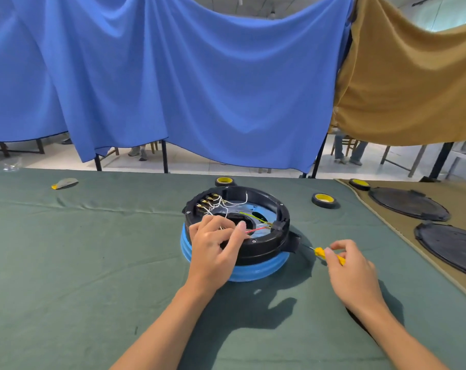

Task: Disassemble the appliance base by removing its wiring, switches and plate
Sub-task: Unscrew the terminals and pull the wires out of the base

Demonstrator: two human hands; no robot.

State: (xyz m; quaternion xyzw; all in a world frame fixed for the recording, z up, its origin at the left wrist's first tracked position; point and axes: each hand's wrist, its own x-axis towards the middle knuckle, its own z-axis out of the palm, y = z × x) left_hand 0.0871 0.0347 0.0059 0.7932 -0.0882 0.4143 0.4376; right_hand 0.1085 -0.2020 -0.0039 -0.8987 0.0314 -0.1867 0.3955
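left hand: the left hand [215,244] lay over the near left rim of the base [255,244], fingers curled, thumb and forefinger pinching the near end of the red wire [261,229]; white strands showed between the fingers.
right hand: the right hand [351,268] clenched the yellow handle of a screwdriver [329,255], low over the cloth [93,249], just right of the base and clear of it.
screwdriver tip: the thin shaft pointed at the black tab on the base's right side; contact could not be told.
base place: it sat mid-table on the green cloth, straight ahead of the person, between the two hands.
base look: a round black shell, open side up, resting on a ribbed blue ring [255,272].
inside: a pale blue plate [263,212] with a dark middle hole.
switches: a row of brass-tipped switches [207,202] stood at the far left wall, with white wires [239,202] looping from them.
right rim: the red wire and a yellow-green wire [253,216] ran to a black block [278,227].
tape: three black rolls with yellow cores lay behind and right of the base [224,180] [324,200] [359,184].
lids: two round black lids [409,204] [450,247] lay on a tan cloth at the right.
behind: blue and tan drapes hung across the far edge.
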